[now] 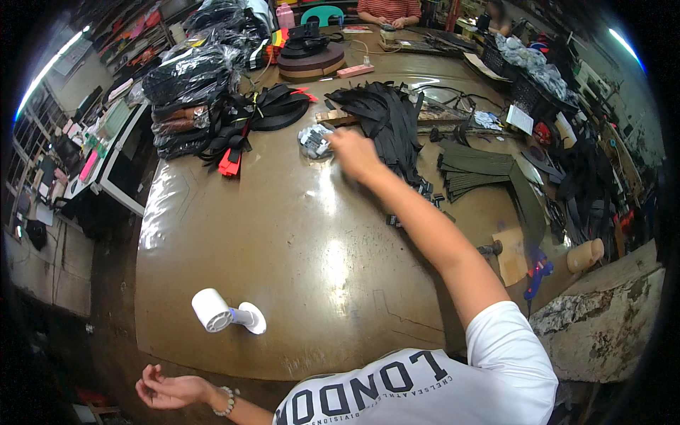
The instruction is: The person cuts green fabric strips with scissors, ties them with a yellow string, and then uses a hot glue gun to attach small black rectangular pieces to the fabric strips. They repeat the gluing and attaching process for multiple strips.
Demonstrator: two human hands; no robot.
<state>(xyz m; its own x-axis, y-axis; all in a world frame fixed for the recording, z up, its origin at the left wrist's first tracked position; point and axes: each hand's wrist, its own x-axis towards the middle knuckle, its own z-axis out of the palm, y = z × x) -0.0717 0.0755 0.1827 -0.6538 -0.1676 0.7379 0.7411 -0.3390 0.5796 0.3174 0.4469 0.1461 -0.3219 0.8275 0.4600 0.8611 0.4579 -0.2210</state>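
In the head view, the right hand [354,152] reaches far over the table [248,241], and its fingertips are at a small clear bag [309,147] filled with dark grey pieces. The fingers of this hand are bent close together, but blur and the angle hide their tips, so I cannot tell if they have hold of a piece. The left hand [170,389] is palm upward near the close edge, with its fingers loosely curled, half open, and nothing is seen in it. In my judgement, the work is at an early point: the bag is reached, many pieces remain inside, and the pile of black straps [389,117] just right of it lies unsorted. The bag sits on the far part of the table, as a roundish heap, so it has no clear long axis or pointing end. The straps run lengthwise from the far side toward the person, slanting a little rightward.
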